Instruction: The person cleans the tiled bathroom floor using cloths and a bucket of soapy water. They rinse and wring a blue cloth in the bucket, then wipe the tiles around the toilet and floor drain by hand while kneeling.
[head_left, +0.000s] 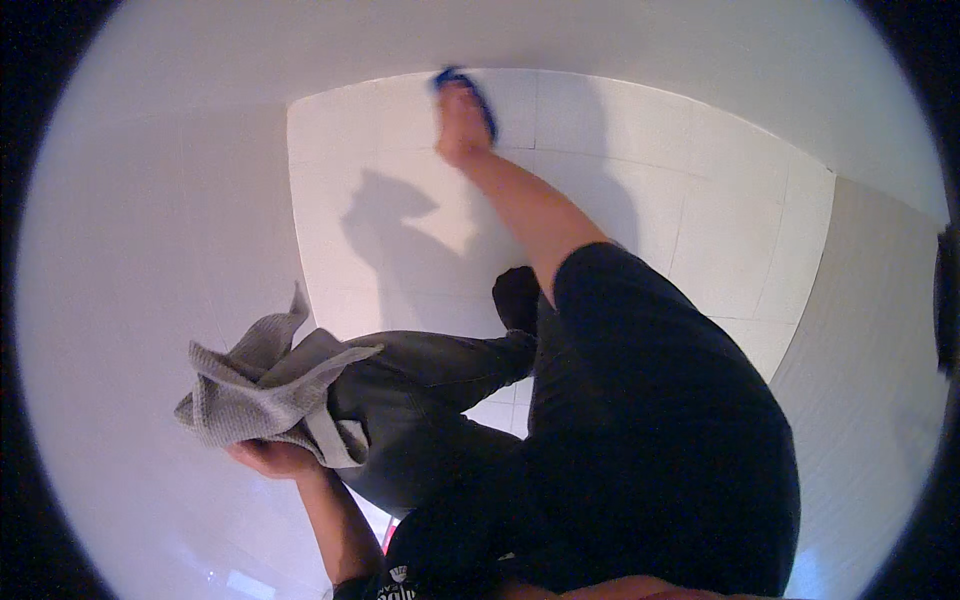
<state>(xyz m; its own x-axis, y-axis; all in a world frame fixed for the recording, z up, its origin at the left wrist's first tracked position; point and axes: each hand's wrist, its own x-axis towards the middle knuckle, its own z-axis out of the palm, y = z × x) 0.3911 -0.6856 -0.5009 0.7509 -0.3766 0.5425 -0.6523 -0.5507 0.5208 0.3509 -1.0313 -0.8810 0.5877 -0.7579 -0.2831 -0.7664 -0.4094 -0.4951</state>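
Observation:
My left hand (271, 457) is at the lower left, under a bunched grey ribbed cloth (259, 397). The cloth hides most of my fingers, and its loose corners stick up and hang over my wrist. My right arm reaches far forward in a black sleeve. At its end my right hand (459, 116), blurred, holds a blue object (484, 109) that shows along the fingers. Blur hides what it is, perhaps a cloth or a pad. This hand appears near the line where the pale tiles meet the wall; whether it touches either I cannot tell.
Pale floor tiles (720, 225) with thin joints spread ahead, bearing my shadow. Plain walls rise in front (637, 37), at left (165, 225) and at right (862, 300). My dark trouser leg (442, 367) and dark-clad foot (516, 296) are below. A dark object (946, 300) shows at the right rim.

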